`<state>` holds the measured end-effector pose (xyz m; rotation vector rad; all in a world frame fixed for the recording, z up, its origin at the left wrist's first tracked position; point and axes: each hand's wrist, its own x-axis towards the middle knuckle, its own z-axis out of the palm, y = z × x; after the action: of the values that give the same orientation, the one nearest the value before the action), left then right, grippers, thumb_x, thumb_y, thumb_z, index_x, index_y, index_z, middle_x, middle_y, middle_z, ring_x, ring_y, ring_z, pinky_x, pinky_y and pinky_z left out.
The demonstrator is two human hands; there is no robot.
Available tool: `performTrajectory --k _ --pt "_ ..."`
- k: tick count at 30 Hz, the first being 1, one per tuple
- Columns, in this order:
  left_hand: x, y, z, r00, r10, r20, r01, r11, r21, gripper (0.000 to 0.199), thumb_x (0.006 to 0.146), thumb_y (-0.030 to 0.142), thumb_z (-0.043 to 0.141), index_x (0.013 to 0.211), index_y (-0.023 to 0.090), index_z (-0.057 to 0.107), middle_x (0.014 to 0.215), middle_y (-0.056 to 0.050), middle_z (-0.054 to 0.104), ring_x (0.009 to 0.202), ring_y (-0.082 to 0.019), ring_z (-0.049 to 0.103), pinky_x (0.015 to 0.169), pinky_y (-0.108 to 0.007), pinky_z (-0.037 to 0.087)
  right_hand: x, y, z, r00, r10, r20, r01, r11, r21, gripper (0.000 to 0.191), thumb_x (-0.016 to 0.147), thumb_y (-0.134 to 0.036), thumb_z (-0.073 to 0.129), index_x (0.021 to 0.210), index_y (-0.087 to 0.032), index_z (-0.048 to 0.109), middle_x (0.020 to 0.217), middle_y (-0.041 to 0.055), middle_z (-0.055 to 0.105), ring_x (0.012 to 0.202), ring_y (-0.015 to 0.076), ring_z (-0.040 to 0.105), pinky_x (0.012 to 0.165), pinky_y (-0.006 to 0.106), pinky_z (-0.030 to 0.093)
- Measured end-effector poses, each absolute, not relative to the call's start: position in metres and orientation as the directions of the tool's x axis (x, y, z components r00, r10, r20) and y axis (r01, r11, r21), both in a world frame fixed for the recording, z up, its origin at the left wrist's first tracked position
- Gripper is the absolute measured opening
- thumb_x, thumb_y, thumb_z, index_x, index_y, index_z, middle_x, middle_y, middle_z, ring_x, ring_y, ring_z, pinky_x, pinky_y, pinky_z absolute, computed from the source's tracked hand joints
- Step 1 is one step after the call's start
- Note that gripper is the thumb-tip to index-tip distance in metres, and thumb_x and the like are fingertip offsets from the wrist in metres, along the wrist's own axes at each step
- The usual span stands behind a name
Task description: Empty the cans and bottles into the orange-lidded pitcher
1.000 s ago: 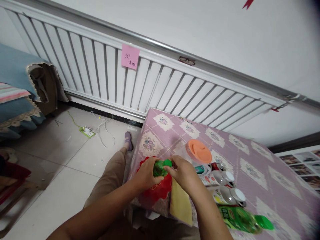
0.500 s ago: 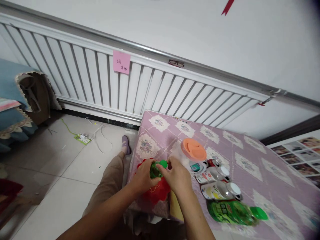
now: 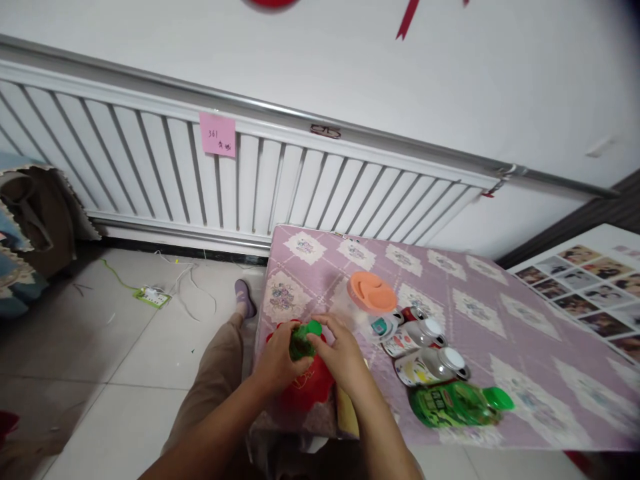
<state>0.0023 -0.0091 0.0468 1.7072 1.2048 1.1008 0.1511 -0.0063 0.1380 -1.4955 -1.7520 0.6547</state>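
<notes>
A small green bottle (image 3: 300, 342) with a bright green cap (image 3: 314, 327) is held over a red scalloped mat (image 3: 313, 387). My left hand (image 3: 281, 357) is wrapped round the bottle's body. The fingers of my right hand (image 3: 340, 350) are curled at the cap, thumb on its near side. To the right stands a clear container with an orange lid (image 3: 373, 292). Beyond my right hand lie bottles with white caps (image 3: 425, 367), cans, and a larger green bottle (image 3: 450, 405) on its side.
A flowered pink cloth (image 3: 480, 307) covers the table. Behind it is a white radiator (image 3: 170, 167) with a pink note (image 3: 218, 135) and glasses (image 3: 325, 131). A power strip (image 3: 152, 297) with cables lies on the floor at left. A photo board (image 3: 590, 287) stands at right.
The view has turned right, so the surroundings appear farther left. Both hands still hold the small green bottle, and the fingers of my right hand have shifted around the cap.
</notes>
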Motion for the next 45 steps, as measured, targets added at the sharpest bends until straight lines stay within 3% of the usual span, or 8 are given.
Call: performTrajectory --k 6,11,20,24,29,38,42,45 --pt "0.003 -0.007 0.043 0.193 0.956 0.223 0.303 -0.274 0.913 0.066 0.069 0.016 0.074 0.129 0.02 0.045 0.128 -0.012 0.059 0.12 -0.029 0.059 0.104 -0.049 0.046 0.137 -0.009 0.132 0.209 0.969 0.133 0.596 -0.018 -0.802 0.029 0.065 -0.039 0.074 0.085 -0.022 0.062 0.09 0.0047 0.07 0.089 0.026 0.065 0.085 0.042 0.05" --pt "0.003 -0.005 0.039 0.21 0.938 0.277 0.292 -0.33 0.898 0.065 0.071 0.014 0.073 0.129 0.021 0.045 0.128 -0.011 0.058 0.12 -0.027 0.058 0.105 -0.048 0.046 0.137 -0.015 0.124 0.186 0.979 0.088 0.396 0.008 -0.918 0.059 0.065 -0.035 0.074 0.122 -0.024 0.06 0.126 0.0085 0.067 0.117 0.0262 0.061 0.102 0.044 0.046" --pt "0.004 -0.005 0.042 0.206 0.942 0.266 0.305 -0.32 0.897 0.065 0.07 0.016 0.075 0.129 0.02 0.046 0.128 -0.011 0.059 0.121 -0.027 0.059 0.106 -0.047 0.046 0.142 -0.015 0.112 0.163 0.974 0.154 0.299 0.1 -0.949 0.031 0.074 -0.036 0.068 0.102 -0.024 0.07 0.117 0.0071 0.071 0.112 0.025 0.064 0.104 0.044 0.046" --pt "0.004 -0.005 0.044 0.211 0.939 0.271 0.291 -0.325 0.9 0.064 0.072 0.017 0.074 0.13 0.02 0.046 0.13 -0.012 0.059 0.122 -0.026 0.059 0.105 -0.045 0.047 0.136 -0.015 0.104 0.267 0.961 0.075 0.233 0.011 -0.972 0.045 0.065 -0.036 0.075 0.107 -0.024 0.063 0.117 0.007 0.07 0.106 0.0245 0.066 0.096 0.042 0.051" --pt "0.004 -0.005 0.045 0.212 0.945 0.249 0.29 -0.305 0.907 0.062 0.073 0.017 0.073 0.129 0.019 0.047 0.128 -0.012 0.06 0.12 -0.026 0.06 0.104 -0.044 0.047 0.137 -0.019 0.108 0.159 0.982 0.107 0.188 0.076 -0.979 0.057 0.072 -0.037 0.071 0.126 -0.026 0.06 0.138 0.0087 0.061 0.131 0.0255 0.053 0.112 0.045 0.04" --pt "0.004 -0.006 0.051 0.207 0.957 0.203 0.31 -0.261 0.914 0.064 0.069 0.016 0.075 0.127 0.019 0.047 0.127 -0.012 0.06 0.121 -0.028 0.058 0.106 -0.048 0.044 0.146 -0.03 0.107 0.27 0.953 0.137 0.178 0.091 -0.98 0.038 0.087 -0.057 0.056 0.092 -0.021 0.07 0.119 0.0108 0.07 0.11 0.0259 0.065 0.1 0.042 0.05" --pt "0.004 -0.005 0.05 0.209 0.958 0.196 0.313 -0.256 0.915 0.065 0.069 0.016 0.074 0.128 0.018 0.047 0.128 -0.012 0.06 0.122 -0.028 0.057 0.106 -0.048 0.044 0.145 -0.029 0.105 0.223 0.962 0.159 0.205 0.113 -0.972 0.049 0.09 -0.058 0.053 0.122 -0.023 0.065 0.131 0.0109 0.066 0.122 0.0259 0.061 0.106 0.043 0.046" --pt "0.004 -0.006 0.049 0.207 0.957 0.201 0.309 -0.259 0.915 0.065 0.069 0.016 0.074 0.129 0.019 0.047 0.128 -0.012 0.06 0.121 -0.028 0.058 0.106 -0.047 0.045 0.142 -0.028 0.106 0.162 0.962 0.219 0.246 0.176 -0.953 0.048 0.092 -0.059 0.05 0.12 -0.025 0.068 0.135 0.0094 0.063 0.129 0.0253 0.056 0.111 0.043 0.041"
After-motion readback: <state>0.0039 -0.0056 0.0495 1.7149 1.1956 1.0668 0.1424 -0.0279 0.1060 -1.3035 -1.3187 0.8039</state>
